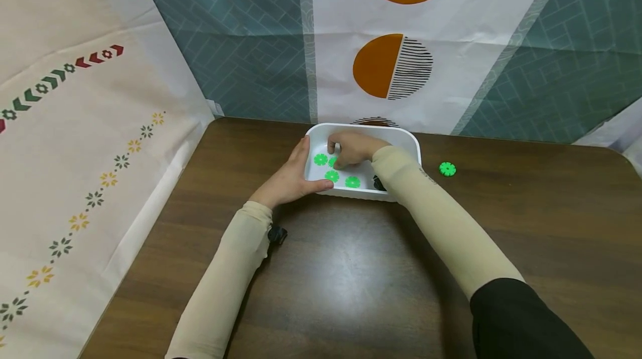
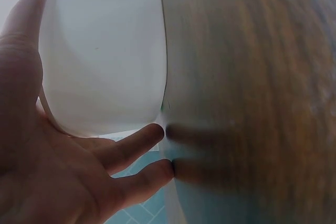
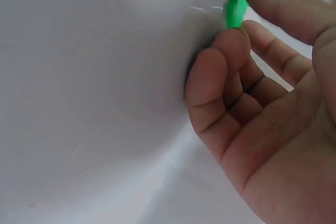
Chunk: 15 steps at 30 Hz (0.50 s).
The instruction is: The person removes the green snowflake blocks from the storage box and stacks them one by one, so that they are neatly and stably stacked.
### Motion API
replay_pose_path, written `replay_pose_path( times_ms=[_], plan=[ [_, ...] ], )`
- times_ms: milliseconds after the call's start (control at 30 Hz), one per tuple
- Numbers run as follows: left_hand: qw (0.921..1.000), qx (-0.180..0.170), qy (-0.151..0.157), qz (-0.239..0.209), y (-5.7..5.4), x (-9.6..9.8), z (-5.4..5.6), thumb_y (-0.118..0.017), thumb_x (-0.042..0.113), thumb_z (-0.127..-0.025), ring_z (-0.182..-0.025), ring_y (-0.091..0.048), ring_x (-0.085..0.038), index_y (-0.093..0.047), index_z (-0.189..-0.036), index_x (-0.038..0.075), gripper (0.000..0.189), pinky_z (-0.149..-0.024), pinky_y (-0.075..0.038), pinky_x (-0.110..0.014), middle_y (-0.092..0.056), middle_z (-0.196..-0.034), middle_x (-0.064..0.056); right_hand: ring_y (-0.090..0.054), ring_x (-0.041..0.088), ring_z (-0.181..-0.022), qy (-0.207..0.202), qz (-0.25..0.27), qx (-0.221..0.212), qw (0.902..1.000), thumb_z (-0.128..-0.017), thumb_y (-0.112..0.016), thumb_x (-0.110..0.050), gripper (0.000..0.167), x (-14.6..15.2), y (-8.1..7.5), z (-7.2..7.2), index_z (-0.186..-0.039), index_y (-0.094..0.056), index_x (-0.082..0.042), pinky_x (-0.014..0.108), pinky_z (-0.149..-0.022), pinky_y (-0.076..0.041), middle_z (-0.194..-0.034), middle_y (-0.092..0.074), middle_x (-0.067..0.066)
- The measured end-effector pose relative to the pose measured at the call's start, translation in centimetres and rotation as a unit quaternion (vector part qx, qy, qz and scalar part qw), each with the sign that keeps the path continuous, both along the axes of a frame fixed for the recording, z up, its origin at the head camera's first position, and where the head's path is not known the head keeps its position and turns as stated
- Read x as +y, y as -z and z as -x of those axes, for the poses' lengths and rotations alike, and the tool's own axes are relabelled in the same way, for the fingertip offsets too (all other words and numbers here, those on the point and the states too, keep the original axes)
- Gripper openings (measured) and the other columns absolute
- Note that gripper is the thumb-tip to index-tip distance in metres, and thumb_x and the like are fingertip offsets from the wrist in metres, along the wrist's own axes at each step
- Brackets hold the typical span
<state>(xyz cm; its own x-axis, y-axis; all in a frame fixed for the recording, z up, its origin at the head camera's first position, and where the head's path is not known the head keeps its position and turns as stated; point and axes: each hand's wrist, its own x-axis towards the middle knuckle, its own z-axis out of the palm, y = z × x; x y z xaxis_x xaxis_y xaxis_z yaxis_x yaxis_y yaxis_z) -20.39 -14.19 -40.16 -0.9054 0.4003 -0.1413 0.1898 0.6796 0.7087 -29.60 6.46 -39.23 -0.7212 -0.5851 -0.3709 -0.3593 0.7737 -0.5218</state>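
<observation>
A white plastic tub (image 1: 361,193) stands at the back of the table. My left hand (image 1: 288,182) rests against its left end, with the thumb over the front rim and straight fingers along the end wall. In the left wrist view, two fingertips (image 2: 154,131) reach down to the tabletop. My right hand (image 1: 353,148) is inside the tub. Its thumb and curled fingers pinch a green notched disc (image 3: 236,4), seen edge-on in the right wrist view. Other green discs (image 1: 353,182) lie on the tub floor, left of and in front of this hand.
One more green disc (image 1: 448,169) lies on the brown wooden table (image 1: 346,270), right of the tub. A patterned cloth (image 1: 261,41) hangs close behind the tub. A cream cloth (image 1: 100,141) runs along the table's left edge. The right forearm crosses the tub's right side.
</observation>
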Motion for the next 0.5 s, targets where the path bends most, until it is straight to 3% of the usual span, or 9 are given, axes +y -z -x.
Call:
replay_pose_path(
  times_ms=[133, 333, 433, 500],
  plan=[
    [1.0, 0.005, 0.003, 0.003, -0.1, 0.2, 0.1, -0.076, 0.056, -0.086, -0.145, -0.027, -0.031, 0.011, -0.161, 0.011, 0.124, -0.115, -0.029, -0.044, 0.006, -0.168, -0.009, -0.056, 0.021, -0.068, 0.008, -0.01, 0.006, 0.9999, -0.091, -0.075, -0.014, 0.022, 0.2, -0.2, 0.0, -0.107, -0.062, -0.006, 0.033, -0.063, -0.047, -0.093, -0.059, 0.011],
    [1.0, -0.003, -0.005, -0.001, -0.4, 0.2, -0.2, -0.077, 0.055, -0.085, -0.146, -0.026, -0.03, 0.012, -0.161, 0.012, 0.125, -0.115, -0.027, -0.044, 0.006, -0.168, -0.008, -0.053, 0.019, -0.064, -0.013, -0.022, 0.057, 0.9981, -0.094, -0.069, -0.012, 0.011, 0.9, -1.0, 0.0, -0.093, -0.061, -0.005, 0.032, -0.061, -0.045, -0.082, -0.057, 0.008],
    [1.0, -0.007, -0.006, 0.002, -0.3, 0.1, -0.2, -0.076, 0.057, -0.084, -0.146, -0.026, -0.031, 0.013, -0.161, 0.013, 0.126, -0.115, -0.028, -0.045, 0.006, -0.168, -0.008, -0.053, 0.019, -0.059, -0.001, 0.037, 0.019, 0.9991, -0.098, -0.063, -0.01, 0.007, 1.7, -1.9, -0.1, -0.094, -0.061, -0.004, 0.032, -0.061, -0.048, -0.073, -0.055, 0.008],
    [1.0, -0.007, -0.007, 0.001, -0.2, 0.1, -0.2, -0.076, 0.058, -0.084, -0.145, -0.028, -0.031, 0.013, -0.161, 0.013, 0.126, -0.114, -0.029, -0.045, 0.005, -0.168, -0.008, -0.054, 0.02, -0.055, 0.024, 0.102, -0.027, 0.9942, -0.1, -0.062, -0.009, 0.008, 2.3, -2.8, -0.2, -0.096, -0.061, -0.003, 0.032, -0.061, -0.051, -0.071, -0.056, 0.01]
  ],
)
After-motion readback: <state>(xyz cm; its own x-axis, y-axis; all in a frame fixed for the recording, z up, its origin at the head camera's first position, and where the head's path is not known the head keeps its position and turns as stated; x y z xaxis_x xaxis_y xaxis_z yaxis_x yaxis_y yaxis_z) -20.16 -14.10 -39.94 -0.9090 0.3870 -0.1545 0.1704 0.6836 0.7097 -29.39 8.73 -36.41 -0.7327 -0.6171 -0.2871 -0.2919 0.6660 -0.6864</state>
